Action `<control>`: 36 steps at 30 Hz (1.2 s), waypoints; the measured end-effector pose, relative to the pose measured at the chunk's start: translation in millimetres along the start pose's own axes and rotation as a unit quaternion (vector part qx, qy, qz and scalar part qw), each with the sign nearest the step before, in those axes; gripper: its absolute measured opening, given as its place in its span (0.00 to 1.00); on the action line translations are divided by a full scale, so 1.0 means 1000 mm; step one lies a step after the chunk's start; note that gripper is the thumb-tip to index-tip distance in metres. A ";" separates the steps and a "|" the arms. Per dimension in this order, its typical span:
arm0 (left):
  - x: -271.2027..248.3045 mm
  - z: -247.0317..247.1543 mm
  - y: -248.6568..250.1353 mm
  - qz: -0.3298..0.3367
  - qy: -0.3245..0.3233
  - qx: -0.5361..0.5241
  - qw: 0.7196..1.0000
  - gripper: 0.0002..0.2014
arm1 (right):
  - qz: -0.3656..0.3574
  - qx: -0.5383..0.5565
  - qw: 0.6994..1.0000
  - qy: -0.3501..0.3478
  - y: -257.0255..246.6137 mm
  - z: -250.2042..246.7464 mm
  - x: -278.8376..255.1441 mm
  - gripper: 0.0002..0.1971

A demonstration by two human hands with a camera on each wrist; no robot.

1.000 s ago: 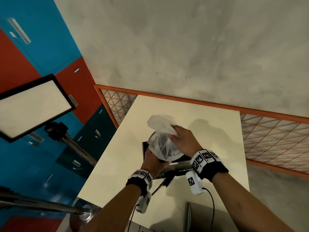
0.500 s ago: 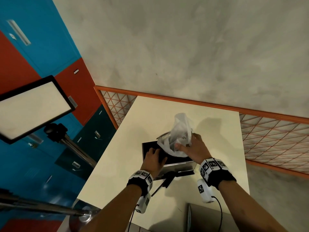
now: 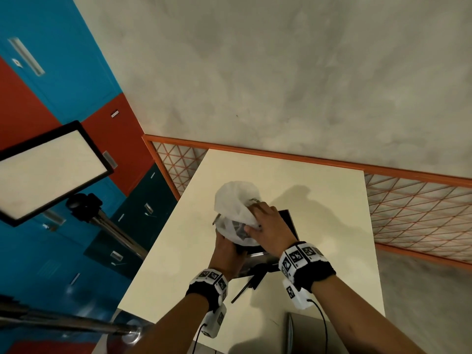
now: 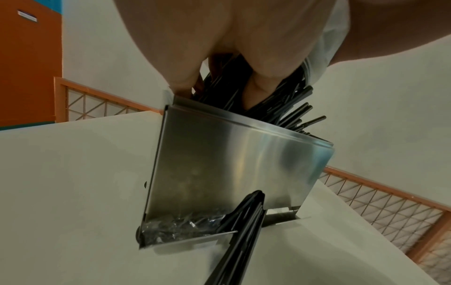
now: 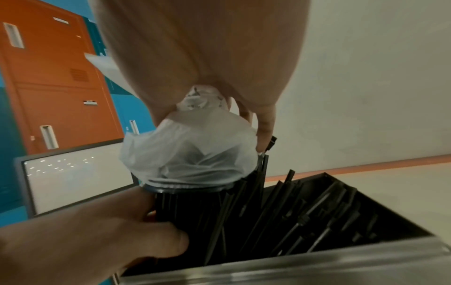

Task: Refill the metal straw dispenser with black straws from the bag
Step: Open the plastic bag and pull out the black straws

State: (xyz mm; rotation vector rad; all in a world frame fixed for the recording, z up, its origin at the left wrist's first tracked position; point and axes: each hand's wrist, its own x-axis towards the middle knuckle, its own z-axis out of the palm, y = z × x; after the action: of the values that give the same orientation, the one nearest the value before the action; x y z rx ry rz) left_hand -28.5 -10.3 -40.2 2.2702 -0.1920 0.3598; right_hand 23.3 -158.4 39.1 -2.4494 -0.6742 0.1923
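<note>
The metal straw dispenser (image 3: 255,263) stands on the cream table (image 3: 319,200), its open top holding several loose black straws (image 5: 305,216). A thin white plastic bag (image 3: 236,205) is upended over the dispenser's left end, and a tight bundle of black straws (image 5: 187,208) comes out of its mouth into the box. My left hand (image 3: 226,247) grips this bundle just below the bag. My right hand (image 3: 265,224) clutches the bunched bag from above. More black straws (image 4: 241,227) stick out of the slot at the dispenser's foot.
A lit panel on a tripod (image 3: 48,172) stands left of the table, before red and blue lockers (image 3: 33,98). An orange mesh fence (image 3: 421,221) runs behind and to the right. A grey flat object (image 3: 309,333) lies at the table's near edge.
The bag swung right with my right hand, then came back left over the dispenser. My left hand left the dispenser's top and now holds the straw bundle under the bag.
</note>
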 end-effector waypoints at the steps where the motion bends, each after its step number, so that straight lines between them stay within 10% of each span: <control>1: -0.003 0.000 -0.005 0.010 -0.002 0.001 1.000 0.21 | -0.006 0.007 1.000 -0.001 -0.002 -0.001 0.001 0.27; 13: 0.003 0.009 -0.027 -0.189 -0.064 0.011 0.980 0.28 | -0.037 0.151 0.987 0.027 -0.009 -0.012 0.007 0.24; 25: 0.003 0.015 -0.027 -0.153 -0.094 0.056 0.982 0.28 | 0.101 0.124 0.982 0.104 0.036 -0.046 0.004 0.16; 36: -0.001 0.006 -0.029 -0.154 -0.101 0.028 0.982 0.49 | 0.164 0.187 0.957 0.151 0.046 -0.069 0.004 0.22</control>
State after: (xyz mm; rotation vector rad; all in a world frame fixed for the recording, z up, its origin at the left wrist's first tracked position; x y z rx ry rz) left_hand -21.2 3.9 -65.0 2.3455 0.0692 -0.0290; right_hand 65.5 -222.9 68.9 -2.1419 -0.0820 0.0614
